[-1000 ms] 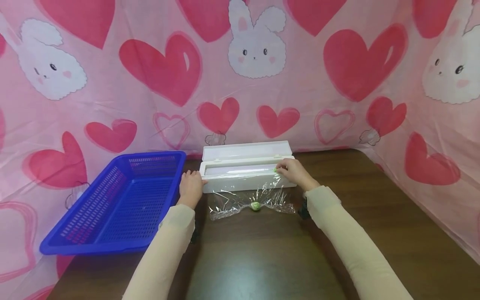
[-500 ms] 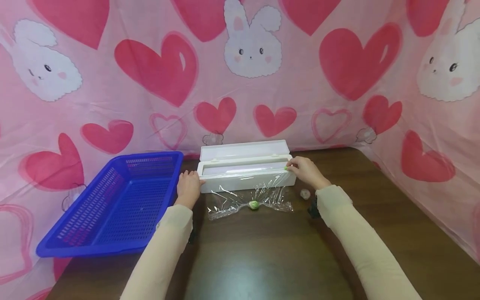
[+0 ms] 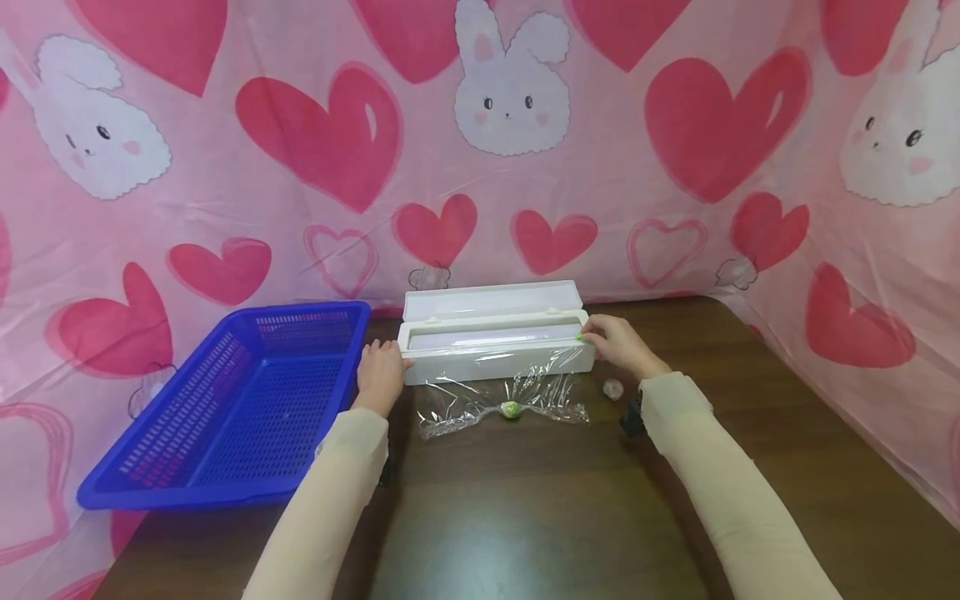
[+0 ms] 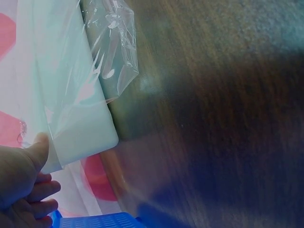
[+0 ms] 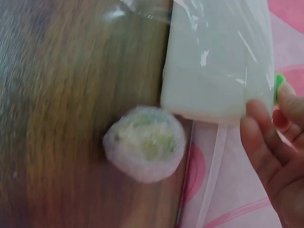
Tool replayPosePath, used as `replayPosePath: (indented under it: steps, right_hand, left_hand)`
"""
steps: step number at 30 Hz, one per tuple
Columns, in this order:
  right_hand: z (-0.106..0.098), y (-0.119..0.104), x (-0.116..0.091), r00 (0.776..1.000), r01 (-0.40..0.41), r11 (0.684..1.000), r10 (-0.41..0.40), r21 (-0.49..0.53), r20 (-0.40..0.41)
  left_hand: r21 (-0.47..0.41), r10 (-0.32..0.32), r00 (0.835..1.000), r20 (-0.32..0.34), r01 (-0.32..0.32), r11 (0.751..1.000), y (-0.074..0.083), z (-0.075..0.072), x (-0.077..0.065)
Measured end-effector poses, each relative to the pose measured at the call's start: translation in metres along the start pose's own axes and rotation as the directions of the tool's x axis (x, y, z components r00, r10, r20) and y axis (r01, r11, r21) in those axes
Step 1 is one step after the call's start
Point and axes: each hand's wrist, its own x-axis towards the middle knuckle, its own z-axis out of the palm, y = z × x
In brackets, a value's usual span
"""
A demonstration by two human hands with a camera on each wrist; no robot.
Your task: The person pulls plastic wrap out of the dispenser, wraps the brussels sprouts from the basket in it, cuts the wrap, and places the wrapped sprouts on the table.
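Observation:
A white cling film dispenser [image 3: 495, 367] lies across the table with its lid raised at the back. Clear cling film [image 3: 457, 408] hangs from its front onto the table, bunched around a small round pale-green item [image 3: 511, 409]. My left hand [image 3: 381, 375] grips the dispenser's left end; in the left wrist view the thumb [image 4: 39, 151] presses its edge. At the right end, my right hand [image 3: 618, 343] pinches the small green slide cutter [image 5: 279, 87], partly hidden by the fingers. Beside that end sits a small round plastic-wrapped item [image 5: 145, 142], whitish with green inside.
A blue plastic basket [image 3: 202, 500] stands at the left of the brown wooden table [image 3: 480, 508]. Pink cloth [image 3: 480, 183] with hearts and rabbits hangs behind and at the sides.
My right hand has slid the green slide cutter rightward along the dispenser to its right end, uncovering the wrapped round item beside it. The left hand has stayed on the left end.

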Motion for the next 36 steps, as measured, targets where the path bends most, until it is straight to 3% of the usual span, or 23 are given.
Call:
replayPosePath:
  steps: [5,16,24,30,36]
  right_hand:
    - [-0.002,0.007,-0.001,0.999,0.038,0.998,-0.039,0.04,0.017]
    - [-0.012,0.01,-0.008,0.996,-0.056,0.987,0.045,0.151,0.071]
    - [-0.009,0.005,-0.008,0.995,0.096,0.994,-0.098,-0.055,-0.021]
    - [0.0,0.003,-0.008,0.996,0.089,0.992,-0.09,-0.091,-0.011]
    - [0.003,-0.002,-0.009,0.984,0.146,0.982,-0.156,-0.116,-0.084]
  left_hand:
    - [0.003,0.004,1.0,-0.016,-0.003,1.0,0.0,0.0,0.0]
    - [-0.026,0.031,0.997,-0.064,-0.032,0.999,0.002,-0.001,-0.002]
    - [-0.103,0.078,0.991,-0.112,-0.089,0.991,0.0,-0.01,-0.003]
    - [-0.203,0.111,0.988,-0.106,-0.131,0.97,0.0,-0.011,-0.004]
    - [-0.261,0.086,0.988,-0.131,-0.118,0.958,0.001,-0.009,-0.003]
